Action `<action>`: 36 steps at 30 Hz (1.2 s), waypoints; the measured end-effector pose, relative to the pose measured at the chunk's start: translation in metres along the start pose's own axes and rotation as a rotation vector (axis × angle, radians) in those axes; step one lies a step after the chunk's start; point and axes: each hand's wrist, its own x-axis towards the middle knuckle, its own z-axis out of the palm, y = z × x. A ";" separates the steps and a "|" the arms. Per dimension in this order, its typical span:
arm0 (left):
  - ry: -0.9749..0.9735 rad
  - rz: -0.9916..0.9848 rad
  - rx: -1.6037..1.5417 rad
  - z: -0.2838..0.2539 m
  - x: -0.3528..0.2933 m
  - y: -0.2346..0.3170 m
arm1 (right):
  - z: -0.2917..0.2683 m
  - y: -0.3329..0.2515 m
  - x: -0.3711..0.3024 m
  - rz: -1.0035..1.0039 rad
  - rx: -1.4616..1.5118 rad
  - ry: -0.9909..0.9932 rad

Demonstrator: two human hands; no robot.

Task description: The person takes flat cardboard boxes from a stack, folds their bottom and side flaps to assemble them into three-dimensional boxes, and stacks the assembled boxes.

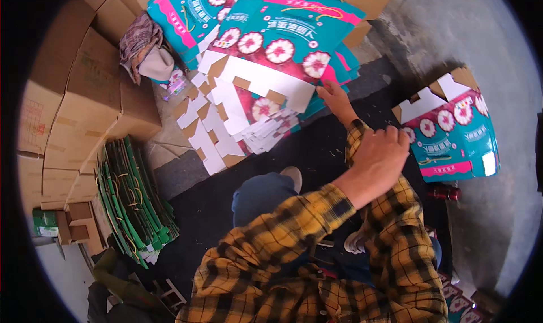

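My arms cross in front of me, in yellow and black plaid sleeves. My right hand (pixel 338 101) reaches to the right edge of the top flat carton (pixel 266 26), which is teal and pink with pictures of round white and red slices. Its thumb and fingers are apart at the carton's edge; I cannot make out a grip. Over my right forearm, my left hand (pixel 378 163) is closed with fingers curled down, and what they hold, if anything, is hidden. Just right of it is another teal carton (pixel 452 133) with white and brown flaps, its near left part behind my hand.
Brown boxes (pixel 85 97) are piled along the left. A stack of green folded cartons with yellow cords (pixel 133 201) leans below them. Crumpled cloth (pixel 148 51) lies by the boxes. A dark red object (pixel 445 193) sits on the floor below the right carton.
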 end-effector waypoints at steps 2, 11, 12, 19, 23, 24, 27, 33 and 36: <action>-0.005 -0.029 0.012 0.005 -0.001 -0.008 | 0.029 -0.009 0.008 0.137 0.101 0.010; 0.008 -0.040 -0.020 0.001 0.002 -0.015 | 0.032 -0.054 0.030 0.429 0.636 -0.021; 0.018 -0.040 -0.038 -0.001 0.003 -0.017 | 0.022 -0.066 0.028 0.307 0.703 -0.040; 0.355 0.000 0.092 -0.054 -0.002 -0.047 | -0.138 -0.159 -0.055 0.192 0.686 0.015; 0.347 -0.046 0.024 -0.077 -0.006 -0.066 | -0.277 -0.109 -0.128 0.049 0.428 0.322; 0.302 -0.085 0.064 -0.080 -0.022 -0.079 | -0.264 -0.138 -0.150 0.284 0.791 0.222; 0.099 -0.072 0.079 -0.097 -0.041 -0.085 | -0.310 -0.150 -0.208 0.326 0.801 0.317; -0.242 0.133 0.332 -0.062 -0.066 -0.045 | -0.326 -0.182 -0.300 0.235 0.838 0.420; -0.443 0.236 0.162 -0.049 -0.067 -0.023 | -0.315 -0.212 -0.314 0.214 0.934 0.431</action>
